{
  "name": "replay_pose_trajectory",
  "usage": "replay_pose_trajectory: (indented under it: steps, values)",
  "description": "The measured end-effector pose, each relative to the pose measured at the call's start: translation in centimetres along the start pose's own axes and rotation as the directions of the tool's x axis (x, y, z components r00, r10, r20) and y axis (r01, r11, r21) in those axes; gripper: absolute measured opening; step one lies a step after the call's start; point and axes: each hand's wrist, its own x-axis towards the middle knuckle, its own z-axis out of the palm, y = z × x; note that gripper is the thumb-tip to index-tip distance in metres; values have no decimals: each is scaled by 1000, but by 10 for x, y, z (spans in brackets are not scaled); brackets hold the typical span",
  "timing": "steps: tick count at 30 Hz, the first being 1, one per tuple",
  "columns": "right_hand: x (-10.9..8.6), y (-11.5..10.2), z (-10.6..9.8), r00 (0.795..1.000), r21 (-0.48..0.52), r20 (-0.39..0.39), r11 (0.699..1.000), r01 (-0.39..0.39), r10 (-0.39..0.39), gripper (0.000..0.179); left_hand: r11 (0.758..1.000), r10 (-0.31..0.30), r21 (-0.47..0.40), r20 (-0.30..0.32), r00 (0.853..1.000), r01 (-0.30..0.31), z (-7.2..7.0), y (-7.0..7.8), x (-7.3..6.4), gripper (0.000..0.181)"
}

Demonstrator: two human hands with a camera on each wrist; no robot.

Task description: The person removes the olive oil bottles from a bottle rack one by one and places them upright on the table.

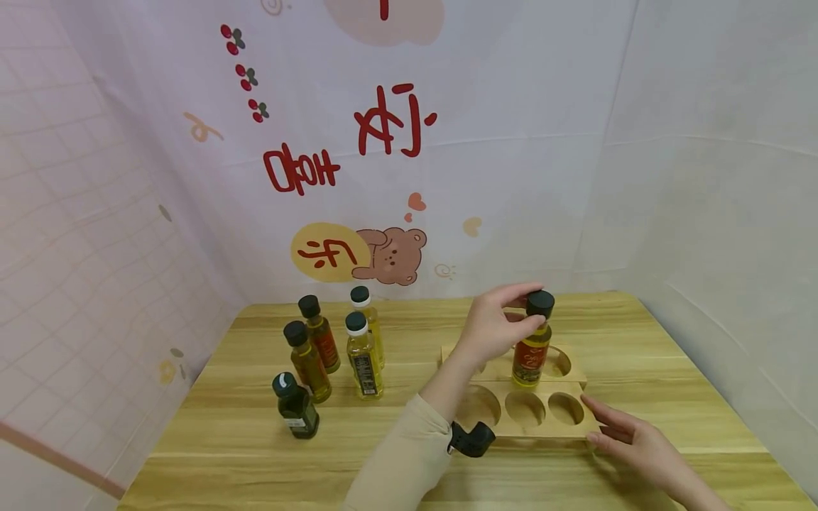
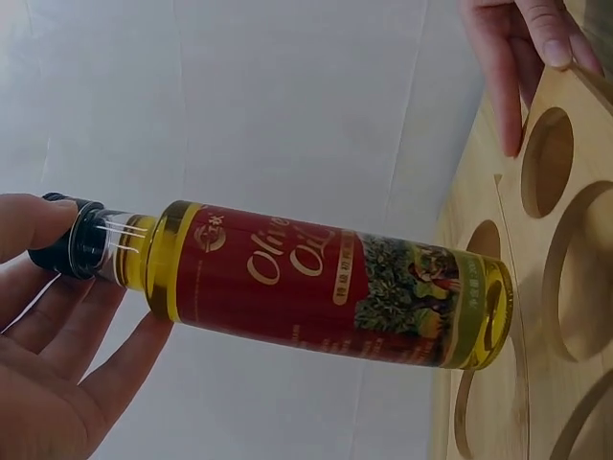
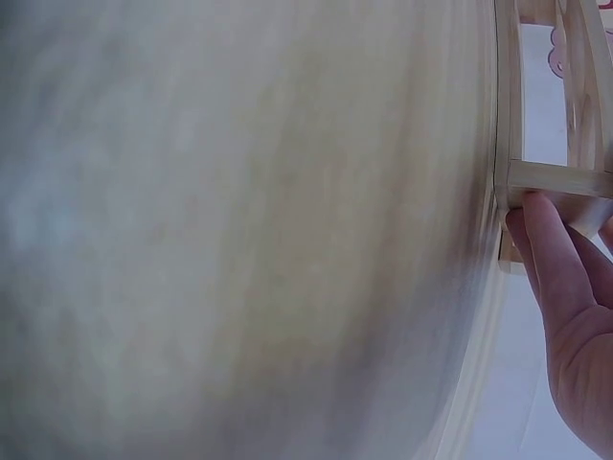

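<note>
In the head view a bottle of olive oil (image 1: 531,362) with a red label and black cap is upright over the two-tier wooden rack (image 1: 511,428). My left hand (image 1: 492,323) holds it by the cap and neck, fingers on one side and thumb on the other. The left wrist view shows the whole olive oil bottle (image 2: 287,273), its base outside the round holes. At the rack's right end is my right hand (image 1: 639,447). Straight fingers (image 3: 560,264) touch the end panel in the right wrist view; part of that hand is cut off.
On the left of the wooden table (image 1: 224,454) stand two red-labelled bottles (image 1: 309,369), two pale-oil bottles with white collars (image 1: 366,362) and a short dark green bottle (image 1: 299,411). A printed cloth (image 1: 524,177) hangs behind the table.
</note>
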Motion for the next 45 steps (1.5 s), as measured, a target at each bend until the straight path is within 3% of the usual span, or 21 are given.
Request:
replay_pose_trajectory:
  steps: [9, 18, 28, 34, 38, 45]
  values:
    - [0, 0, 0, 1000, 11, 13, 1000, 0, -1, 59, 1000, 20, 10, -58, 998, -19, -32, -11, -17, 46]
    - [-1, 0, -1, 1000, 1, 10, 1000, 15, -15, 58, 1000, -3, 22, -101, 995, 5, -68, -15, -41, 48]
    - [0, -1, -1, 1000, 9, 10, 1000, 23, -23, 58, 997, 26, 73, -148, 989, -16, -107, -17, -74, 49]
    - [0, -2, -1, 999, 10, 10, 999, 35, -35, 58, 990, 45, 141, -154, 987, -23, -130, -11, -98, 49]
    - [-1, -3, -2, 1000, 2, 7, 1000, 31, -31, 58, 986, 33, 168, -146, 989, -8, -143, -11, -112, 49]
    - [0, -4, -1, 1000, -16, 5, 1000, 14, -14, 59, 975, -37, 208, -180, 983, 74, -159, -14, -137, 48]
